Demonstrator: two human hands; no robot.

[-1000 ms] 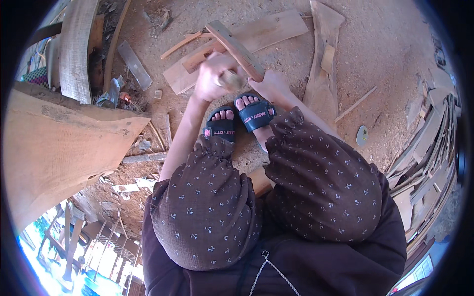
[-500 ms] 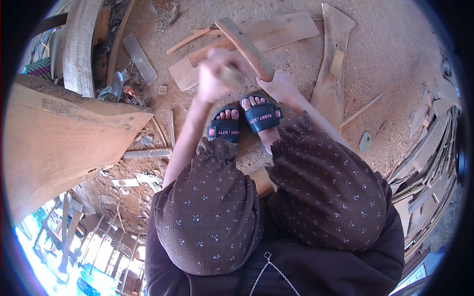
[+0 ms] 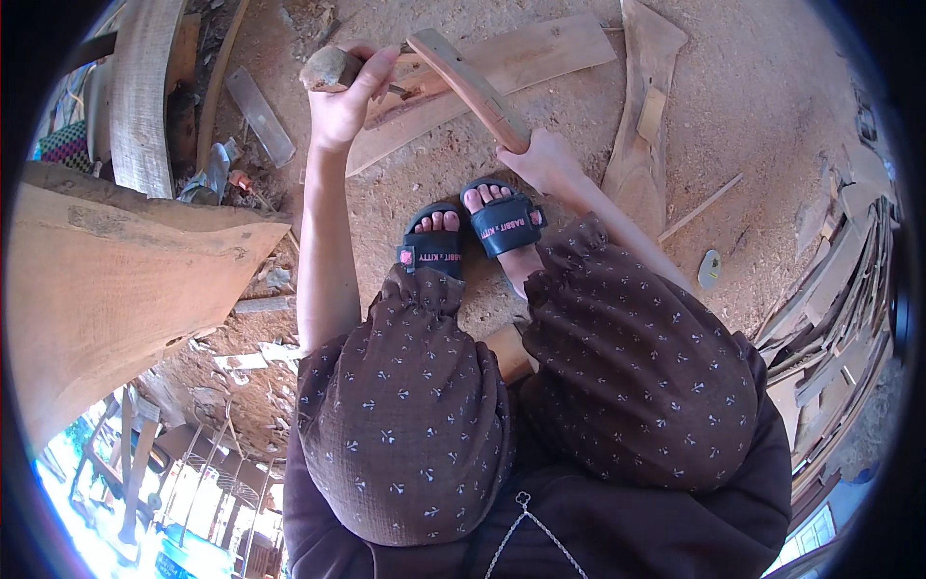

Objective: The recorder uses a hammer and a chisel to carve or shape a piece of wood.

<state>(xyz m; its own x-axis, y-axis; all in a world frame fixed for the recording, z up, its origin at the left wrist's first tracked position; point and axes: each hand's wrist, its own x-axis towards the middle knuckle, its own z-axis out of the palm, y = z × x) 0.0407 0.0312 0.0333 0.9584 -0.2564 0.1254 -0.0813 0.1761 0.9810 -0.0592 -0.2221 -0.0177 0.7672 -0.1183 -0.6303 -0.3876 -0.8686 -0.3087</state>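
Observation:
My left hand [image 3: 340, 108] is closed around a wooden-handled chisel [image 3: 328, 69]. Its thick handle end sticks out on the left, and a thin dark metal tip shows past the fingers on the right. That tip is over a piece of wood [image 3: 413, 89] with a reddish, cut-looking patch; whether it touches cannot be seen. In my right hand [image 3: 545, 162] is the near end of a long wooden bar [image 3: 473, 89], slanting up and left over the boards. My fingers are wrapped round it. Both sandalled feet stand just below the hands.
A long flat board [image 3: 564, 48] lies beneath, on dusty ground. Farther right is a shaped plank [image 3: 637, 125] bearing a small block [image 3: 652, 114]. A big wooden slab [image 3: 125, 280] stands at left. Scrap wood is piled [image 3: 830, 299] at right, and a thin stick [image 3: 701, 207] lies nearer.
My left hand, blurred before, has moved left and away from me with the chisel, uncovering the reddish patch. My right hand and the wooden bar have barely shifted.

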